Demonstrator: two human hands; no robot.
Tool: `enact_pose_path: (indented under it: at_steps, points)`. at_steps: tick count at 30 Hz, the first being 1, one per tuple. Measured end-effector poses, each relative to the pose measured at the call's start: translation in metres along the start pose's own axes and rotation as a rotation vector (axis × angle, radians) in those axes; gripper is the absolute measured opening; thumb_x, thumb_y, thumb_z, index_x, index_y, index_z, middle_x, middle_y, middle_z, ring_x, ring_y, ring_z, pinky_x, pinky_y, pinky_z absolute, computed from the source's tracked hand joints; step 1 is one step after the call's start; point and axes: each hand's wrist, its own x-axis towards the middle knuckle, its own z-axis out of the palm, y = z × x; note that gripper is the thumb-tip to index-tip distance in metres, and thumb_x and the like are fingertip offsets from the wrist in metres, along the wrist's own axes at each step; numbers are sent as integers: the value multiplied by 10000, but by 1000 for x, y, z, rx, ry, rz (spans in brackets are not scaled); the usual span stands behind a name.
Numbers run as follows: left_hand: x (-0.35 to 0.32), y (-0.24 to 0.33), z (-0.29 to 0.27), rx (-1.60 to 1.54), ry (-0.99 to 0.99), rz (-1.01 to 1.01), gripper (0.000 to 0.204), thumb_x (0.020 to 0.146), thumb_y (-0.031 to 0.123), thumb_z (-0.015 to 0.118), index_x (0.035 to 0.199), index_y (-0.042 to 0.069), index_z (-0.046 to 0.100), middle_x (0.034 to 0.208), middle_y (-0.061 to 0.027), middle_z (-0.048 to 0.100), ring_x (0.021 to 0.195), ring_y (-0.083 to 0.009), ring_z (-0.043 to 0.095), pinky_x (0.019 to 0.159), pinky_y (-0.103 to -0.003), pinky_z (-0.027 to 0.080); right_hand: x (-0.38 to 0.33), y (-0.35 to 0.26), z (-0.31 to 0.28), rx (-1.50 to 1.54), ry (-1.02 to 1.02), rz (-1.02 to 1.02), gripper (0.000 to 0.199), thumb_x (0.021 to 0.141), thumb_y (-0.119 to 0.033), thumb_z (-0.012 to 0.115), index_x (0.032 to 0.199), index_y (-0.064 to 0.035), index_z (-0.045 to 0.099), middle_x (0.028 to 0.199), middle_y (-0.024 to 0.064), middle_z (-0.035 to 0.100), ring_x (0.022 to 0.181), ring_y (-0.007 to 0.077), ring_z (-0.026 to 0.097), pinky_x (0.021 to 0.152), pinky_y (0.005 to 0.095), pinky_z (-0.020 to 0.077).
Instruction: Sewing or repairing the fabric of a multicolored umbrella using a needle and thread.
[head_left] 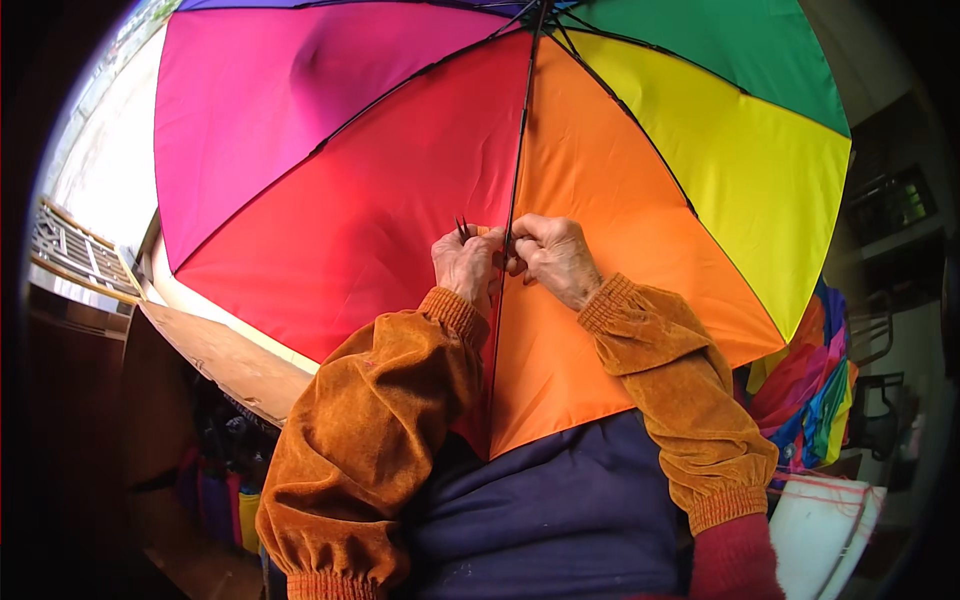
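Note:
An opened umbrella (370,215) with panels of pink, red, orange, yellow and green spreads before me, its inner side with the dark ribs facing me. One dark rib (521,140) runs down the seam between the red and orange panels. My left hand (465,265) is closed at the red side of this rib, and two thin dark tips of a small pointed tool (461,227) stick up from its fingers. At the orange side my right hand (558,258) is closed, thumb and fingers pinched against the rib. Whatever lies between those fingertips is hidden.
Under the umbrella's left edge shows a wooden board (220,355). Folded multicoloured fabric (810,390) hangs at the right, above a white sheet or bag (825,525) with pink threads. Dark blue cloth (545,510) covers my lap. A railing (85,255) stands far left.

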Motion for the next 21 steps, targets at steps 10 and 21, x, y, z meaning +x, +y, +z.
enact_pose_path:
  at_steps: [10,21]
  points:
    - [-12,-6,1,-187,84,99,62,862,111,500,819,94,458,582,-100,581,365,-57,337,337,-211,249,14,2,3,48,87,47,321,862,-250,558,640,-26,502,459,-16,364,370,85,375,326,238,296]
    - [-13,-10,1,-168,29,95,85,839,89,526,765,81,485,591,-89,582,379,-53,336,349,-212,251,7,-7,-2,307,-33,231,327,872,-326,530,631,-123,443,540,-54,380,393,17,345,306,175,241]
